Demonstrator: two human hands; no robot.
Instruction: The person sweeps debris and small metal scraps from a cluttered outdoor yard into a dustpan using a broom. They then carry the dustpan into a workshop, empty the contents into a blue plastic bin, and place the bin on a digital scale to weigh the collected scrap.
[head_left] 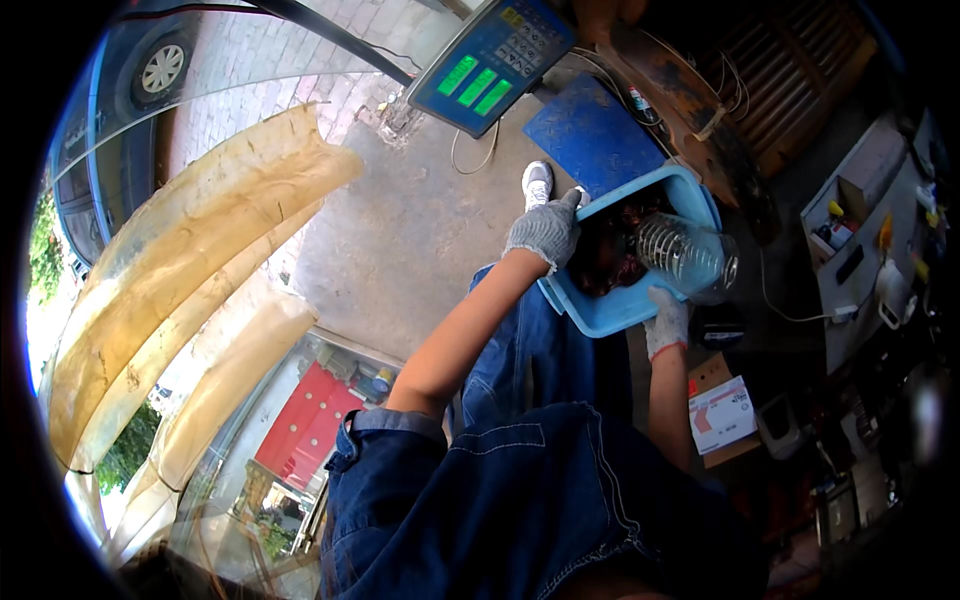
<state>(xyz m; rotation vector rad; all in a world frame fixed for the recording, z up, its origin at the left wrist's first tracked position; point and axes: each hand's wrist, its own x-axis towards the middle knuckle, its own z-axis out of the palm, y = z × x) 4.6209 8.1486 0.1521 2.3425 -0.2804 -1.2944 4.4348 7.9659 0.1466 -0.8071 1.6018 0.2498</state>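
A light blue plastic tub (608, 318) is held up tilted between my two gloved hands. My left hand (545, 234), in a grey knitted glove, is closed on the tub's left rim. On the near right side, my right hand (667, 322) grips the rim, its fingers partly hidden by the tub. Dark red-brown contents (600, 255) lie in the tub, too dark to name. A clear ribbed plastic bottle (683, 250) rests across its right part, one end reaching past the rim.
Beyond the tub stand a scale's blue platform (592, 130) and its lit display panel (490, 70). Yellowed plastic strips (190, 230) hang at left. A wooden bench (690, 110) is at the far right. Near my right forearm sits a white and orange box (722, 415).
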